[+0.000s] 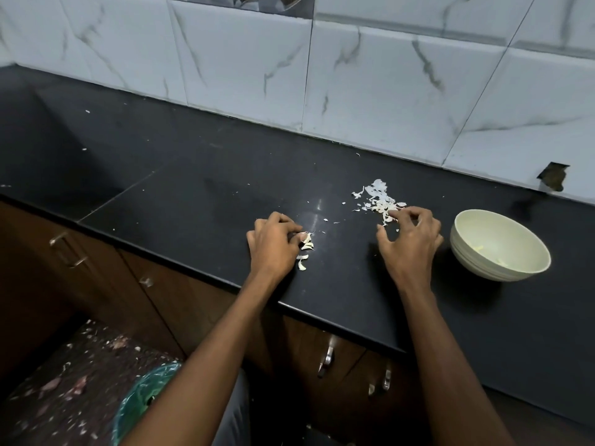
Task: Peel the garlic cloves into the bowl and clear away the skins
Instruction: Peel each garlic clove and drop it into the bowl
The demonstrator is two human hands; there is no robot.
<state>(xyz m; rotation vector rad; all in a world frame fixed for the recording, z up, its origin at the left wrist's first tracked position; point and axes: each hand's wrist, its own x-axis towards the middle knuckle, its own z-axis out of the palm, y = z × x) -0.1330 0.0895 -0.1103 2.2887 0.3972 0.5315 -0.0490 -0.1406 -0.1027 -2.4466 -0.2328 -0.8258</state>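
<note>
While both hands sit near counter [193,188] front edge, L hand [273,246] curls beside cloves [306,249]; R hand [410,239] pinches papery skins [380,201]; bowl [502,268] just right.

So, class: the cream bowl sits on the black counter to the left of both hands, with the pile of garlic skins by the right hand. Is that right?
Not quite. The head view shows the bowl to the right of both hands, beyond the right hand. The rest holds: it sits on the black counter, and the skins lie by the right hand.

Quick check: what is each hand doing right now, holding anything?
Left hand: fingers curled beside small garlic skins; whether it holds any cannot be told.
Right hand: fingertips pinch at the skin pile.
</note>
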